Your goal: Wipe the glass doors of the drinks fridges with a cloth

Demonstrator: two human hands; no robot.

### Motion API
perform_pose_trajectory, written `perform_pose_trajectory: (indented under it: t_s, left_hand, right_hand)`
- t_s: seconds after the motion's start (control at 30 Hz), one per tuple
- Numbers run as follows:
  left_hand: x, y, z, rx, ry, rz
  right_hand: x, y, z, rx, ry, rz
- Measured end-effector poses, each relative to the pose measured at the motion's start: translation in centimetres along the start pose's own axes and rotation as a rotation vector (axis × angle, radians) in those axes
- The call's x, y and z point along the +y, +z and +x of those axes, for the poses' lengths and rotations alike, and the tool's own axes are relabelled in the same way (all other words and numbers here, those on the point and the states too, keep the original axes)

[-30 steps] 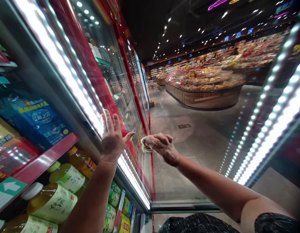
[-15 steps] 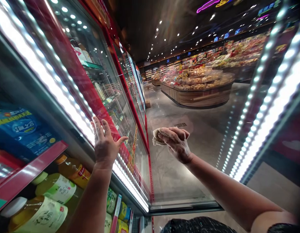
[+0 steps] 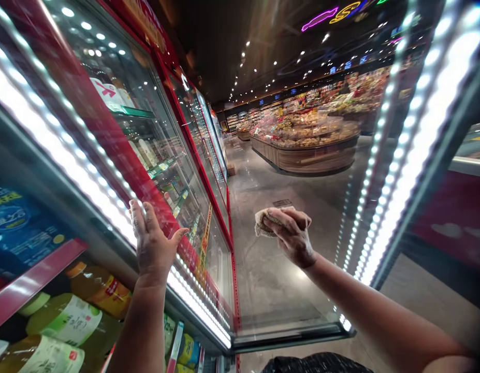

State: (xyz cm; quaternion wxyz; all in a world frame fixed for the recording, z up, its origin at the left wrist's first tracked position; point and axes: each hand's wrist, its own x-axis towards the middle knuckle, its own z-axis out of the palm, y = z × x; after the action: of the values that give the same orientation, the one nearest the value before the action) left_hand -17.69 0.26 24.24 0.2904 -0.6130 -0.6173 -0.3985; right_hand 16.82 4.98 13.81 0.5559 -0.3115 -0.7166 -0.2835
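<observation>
My left hand (image 3: 154, 243) has its fingers spread and rests at the bright LED strip (image 3: 103, 204) along the cooler's frame; nothing is in it. My right hand (image 3: 292, 233) is closed around a crumpled beige cloth (image 3: 264, 223), which sticks out past the fingertips. The cloth is in front of the glass door (image 3: 263, 311), through which the grey floor shows; whether it touches the glass I cannot tell. Another lit LED strip (image 3: 408, 155) runs along the door's right side.
Lower left, a shelf edge (image 3: 38, 282) has bottles (image 3: 74, 318) below it and a blue package (image 3: 18, 228) above. Red-framed coolers (image 3: 193, 155) line the left. A wooden display island (image 3: 305, 155) stands beyond the glass.
The view has shifted, so the cooler, door and island sit further left. My right hand with the cloth has moved slightly right in the picture; my left hand appears slightly further left and lower.
</observation>
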Motion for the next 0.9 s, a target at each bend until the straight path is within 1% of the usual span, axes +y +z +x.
perform_pose_trajectory:
  t_s: [0.1, 0.17, 0.23, 0.33, 0.43, 0.53, 0.6, 0.67, 0.77, 0.83, 0.9]
  left_hand:
    - [0.0, 0.3, -0.6, 0.032, -0.008, -0.036]
    - [0.1, 0.6, -1.1, 0.061, -0.008, -0.058]
    - [0.3, 0.9, -1.7, 0.091, -0.011, -0.071]
    - [0.8, 1.6, -2.7, 0.158, -0.035, -0.084]
    - [1.7, 2.8, -4.2, 0.236, -0.057, -0.071]
    - [2.7, 4.2, -6.0, 0.258, -0.080, -0.057]
    - [3.4, 5.0, -7.3, 0.219, -0.102, -0.075]
    - [4.0, 5.6, -8.5, 0.153, -0.115, -0.094]
    - [4.7, 6.1, -9.8, 0.066, -0.120, -0.102]
    - [5.2, 6.4, -10.3, 0.025, -0.115, -0.092]
    - [5.6, 6.9, -10.5, -0.013, -0.112, -0.077]
  right_hand:
    - [0.2, -0.3, -1.5, -0.056, -0.065, 0.038]
    - [0.9, -0.8, -1.6, -0.063, -0.104, 0.037]
    - [2.0, -1.4, -0.8, -0.037, -0.087, 0.007]
    - [3.2, -2.2, 0.2, 0.021, -0.017, -0.030]
    - [3.3, -2.5, -0.7, 0.004, -0.001, -0.006]
    - [3.6, -3.0, -2.0, -0.035, -0.062, 0.008]
    - [4.6, -3.8, -1.9, -0.057, -0.096, -0.008]
    - [5.9, -4.8, -1.0, -0.045, -0.061, -0.049]
    - [7.4, -5.9, -0.1, 0.057, 0.029, -0.112]
    - [7.7, -6.3, -0.6, 0.078, 0.045, -0.103]
    - [7.6, -6.6, -1.6, 0.027, 0.038, -0.068]
